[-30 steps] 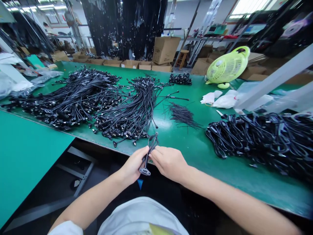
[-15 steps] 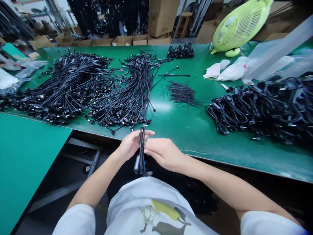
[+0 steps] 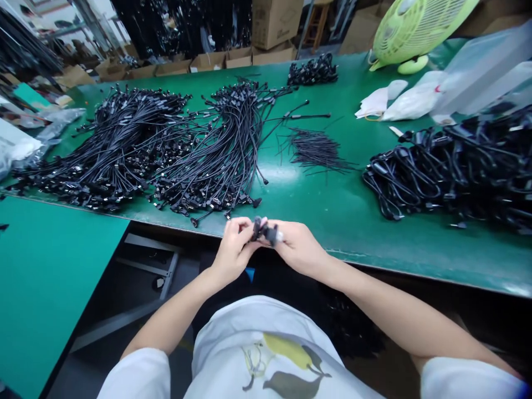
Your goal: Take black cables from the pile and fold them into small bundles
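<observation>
Between my two hands, just over the table's front edge, is a folded black cable point(image 3: 271, 235), seen nearly end-on with its dark connectors towards me. My left hand point(image 3: 235, 244) is closed round its left side, thumb and fingers pinching it. From the right, my right hand point(image 3: 300, 247) grips the same cable, fingers curled behind it. The fingertips are partly hidden and the connectors are blurred. Beyond the hands, a pile of straight black cables point(image 3: 233, 149) lies on the green table point(image 3: 307, 208). Thin black ties point(image 3: 318, 148) lie in a loose heap to its right.
Another large cable pile point(image 3: 124, 133) spreads at the left. Folded cables point(image 3: 453, 172) are heaped at the right, and a small bundle point(image 3: 313, 70) sits at the back. A yellow-green fan point(image 3: 415, 33) and white plastic bags point(image 3: 415, 102) stand at the back right.
The folded cable hung upright between my hands; now it is turned end-on and held higher, with both hands closed on it. The whole view has shifted slightly.
</observation>
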### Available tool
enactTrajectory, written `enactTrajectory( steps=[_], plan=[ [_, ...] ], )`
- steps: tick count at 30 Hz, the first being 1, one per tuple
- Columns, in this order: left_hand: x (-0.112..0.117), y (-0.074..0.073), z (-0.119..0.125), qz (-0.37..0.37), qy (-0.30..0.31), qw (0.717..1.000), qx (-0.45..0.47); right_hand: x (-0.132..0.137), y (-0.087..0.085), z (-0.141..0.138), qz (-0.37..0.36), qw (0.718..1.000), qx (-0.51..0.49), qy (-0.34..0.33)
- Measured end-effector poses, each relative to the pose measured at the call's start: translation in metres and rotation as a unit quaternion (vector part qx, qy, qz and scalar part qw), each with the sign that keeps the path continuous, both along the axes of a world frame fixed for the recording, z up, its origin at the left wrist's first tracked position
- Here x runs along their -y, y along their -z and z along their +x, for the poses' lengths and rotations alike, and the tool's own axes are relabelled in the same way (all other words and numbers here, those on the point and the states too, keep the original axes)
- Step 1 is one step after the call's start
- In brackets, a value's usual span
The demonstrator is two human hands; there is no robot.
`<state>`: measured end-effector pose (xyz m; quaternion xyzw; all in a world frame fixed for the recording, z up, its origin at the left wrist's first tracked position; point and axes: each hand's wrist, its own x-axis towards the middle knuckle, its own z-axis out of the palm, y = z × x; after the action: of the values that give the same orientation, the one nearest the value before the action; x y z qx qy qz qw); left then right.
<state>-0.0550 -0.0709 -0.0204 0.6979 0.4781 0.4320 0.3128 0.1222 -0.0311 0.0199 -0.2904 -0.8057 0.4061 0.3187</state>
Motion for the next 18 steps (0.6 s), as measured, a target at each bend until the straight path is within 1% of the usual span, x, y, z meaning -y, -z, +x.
enactTrajectory(
  steps=[1, 2, 3, 4, 5, 6, 7, 8, 9, 10, 11, 12, 13, 14, 15, 16, 17, 18],
  plan=[
    [-0.001, -0.004, -0.003, 0.062, 0.001, 0.997, -0.035, 0.002, 0.000, 0.000, -0.099, 0.994, -0.048, -0.020],
    [-0.002, -0.008, -0.005, 0.111, 0.013, 0.992, -0.053, 0.005, 0.002, 0.000, -0.210, 0.972, -0.094, -0.044],
    [-0.002, -0.013, -0.006, 0.142, 0.041, 0.988, -0.053, 0.007, 0.005, 0.000, -0.323, 0.934, -0.135, -0.071],
    [0.000, -0.018, -0.007, 0.153, 0.084, 0.984, -0.041, 0.011, 0.010, 0.000, -0.424, 0.884, -0.171, -0.099],
    [0.002, -0.021, -0.006, 0.143, 0.131, 0.981, -0.021, 0.015, 0.015, -0.001, -0.505, 0.831, -0.198, -0.124],
    [0.005, -0.024, -0.004, 0.111, 0.172, 0.979, 0.001, 0.018, 0.021, -0.002, -0.560, 0.787, -0.218, -0.142],
    [0.008, -0.025, -0.002, 0.062, 0.198, 0.978, 0.026, 0.022, 0.027, -0.003, -0.592, 0.758, -0.226, -0.156],
    [0.011, -0.026, 0.001, 0.003, 0.201, 0.978, 0.053, 0.025, 0.032, -0.004, -0.606, 0.746, -0.224, -0.158],
    [0.013, -0.026, 0.004, -0.057, 0.183, 0.978, 0.088, 0.026, 0.036, -0.004, -0.604, 0.754, -0.211, -0.148],
    [0.015, -0.025, 0.007, -0.114, 0.147, 0.973, 0.135, 0.026, 0.038, -0.004, -0.584, 0.779, -0.183, -0.136],
    [0.015, -0.023, 0.009, -0.162, 0.104, 0.961, 0.196, 0.025, 0.038, -0.002, -0.542, 0.819, -0.141, -0.124],
    [0.015, -0.022, 0.012, -0.202, 0.064, 0.940, 0.267, 0.023, 0.036, 0.002, -0.480, 0.865, -0.093, -0.111],
    [0.013, -0.021, 0.013, -0.233, 0.031, 0.912, 0.336, 0.019, 0.032, 0.006, -0.403, 0.910, -0.050, -0.087],
    [0.011, -0.019, 0.015, -0.258, 0.011, 0.883, 0.392, 0.015, 0.027, 0.010, -0.318, 0.947, -0.025, -0.045],
    [0.010, -0.018, 0.017, -0.278, 0.001, 0.860, 0.428, 0.010, 0.020, 0.015, -0.237, 0.971, -0.023, 0.007],
    [0.008, -0.016, 0.020, -0.295, 0.003, 0.847, 0.442, 0.006, 0.014, 0.018, -0.166, 0.983, -0.042, 0.063],
    [0.008, -0.015, 0.023, -0.309, 0.015, 0.844, 0.439, 0.001, 0.008, 0.019, -0.110, 0.986, -0.069, 0.106],
    [0.008, -0.013, 0.026, -0.319, 0.031, 0.847, 0.424, -0.003, 0.004, 0.019, -0.069, 0.986, -0.089, 0.122]
  ],
)
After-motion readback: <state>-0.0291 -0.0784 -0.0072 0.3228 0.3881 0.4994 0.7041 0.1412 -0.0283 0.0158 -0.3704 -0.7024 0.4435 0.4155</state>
